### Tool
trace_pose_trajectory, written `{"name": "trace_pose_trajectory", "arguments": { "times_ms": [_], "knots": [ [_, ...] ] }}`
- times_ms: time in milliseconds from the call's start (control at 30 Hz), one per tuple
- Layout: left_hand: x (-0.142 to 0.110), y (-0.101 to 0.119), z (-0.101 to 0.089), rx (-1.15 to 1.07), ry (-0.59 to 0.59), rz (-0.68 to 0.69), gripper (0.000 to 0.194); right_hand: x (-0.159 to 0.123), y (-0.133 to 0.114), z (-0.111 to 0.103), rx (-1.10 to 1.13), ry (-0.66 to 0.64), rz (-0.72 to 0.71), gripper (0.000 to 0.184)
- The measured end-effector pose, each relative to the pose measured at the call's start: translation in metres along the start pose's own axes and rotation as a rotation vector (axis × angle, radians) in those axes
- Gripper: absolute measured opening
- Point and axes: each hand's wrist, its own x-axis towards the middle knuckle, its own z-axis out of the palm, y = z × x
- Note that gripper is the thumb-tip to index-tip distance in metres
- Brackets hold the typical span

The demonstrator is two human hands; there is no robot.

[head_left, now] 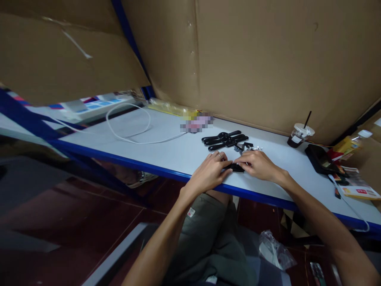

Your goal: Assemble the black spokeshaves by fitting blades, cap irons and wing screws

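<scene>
My left hand (210,170), with a ring on one finger, grips one end of a small flat black piece (237,169) near the table's front edge. The fingers of my right hand (258,163) are pinched together over the same piece; whether they also hold something small I cannot make out. Just beyond my hands lies a stack of long black plastic pieces with rounded ends (224,140). Small black and silvery parts (246,147) are scattered between that stack and my right hand.
The white table (166,153) has a blue front edge. A white cable (139,142) loops across its left side. To the right stand an iced drink cup with a straw (300,136), a black device (320,159) and a plastic bottle (358,139). Cardboard (253,63) walls the back.
</scene>
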Motion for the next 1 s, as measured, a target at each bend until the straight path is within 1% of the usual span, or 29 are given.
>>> {"name": "trace_pose_trajectory", "arguments": {
  "times_ms": [67, 167, 267, 367, 467, 600, 700, 833, 1000],
  "knots": [
    [0.0002, -0.0001, -0.0002, 0.005, 0.0, -0.002, 0.028, 0.0001, 0.0025, 0.0002, -0.019, 0.023, 0.025, 0.032],
    [0.0002, -0.0002, -0.0005, 0.01, 0.0, -0.002, 0.028, -0.0003, 0.0052, -0.0005, -0.046, 0.04, 0.051, 0.031],
    [-0.0003, 0.0, -0.0009, 0.014, 0.002, 0.001, 0.028, -0.0003, 0.0029, -0.0008, -0.035, 0.023, 0.03, 0.028],
    [-0.0007, 0.0, -0.0008, 0.019, 0.005, 0.005, 0.028, 0.0002, -0.0013, 0.0003, -0.01, 0.008, 0.002, 0.031],
    [-0.0005, -0.0003, -0.0002, 0.026, 0.011, 0.009, 0.027, 0.0002, -0.0003, 0.0017, -0.019, 0.027, 0.021, 0.035],
    [0.0, 0.0, -0.0002, 0.031, 0.013, 0.006, 0.028, -0.0003, 0.0066, 0.0021, -0.031, 0.038, 0.049, 0.031],
    [-0.0001, 0.0009, -0.0011, 0.033, 0.008, 0.003, 0.028, -0.0002, 0.0074, 0.0021, -0.001, 0.019, 0.032, 0.029],
    [-0.0002, 0.0009, -0.0018, 0.033, 0.005, 0.005, 0.028, 0.0003, 0.0029, 0.0027, 0.049, 0.002, 0.013, 0.032],
    [0.0, -0.0011, 0.0003, 0.031, 0.007, 0.007, 0.03, 0.0004, 0.0051, 0.0006, -0.014, 0.034, 0.122, 0.039]
  ]
}}
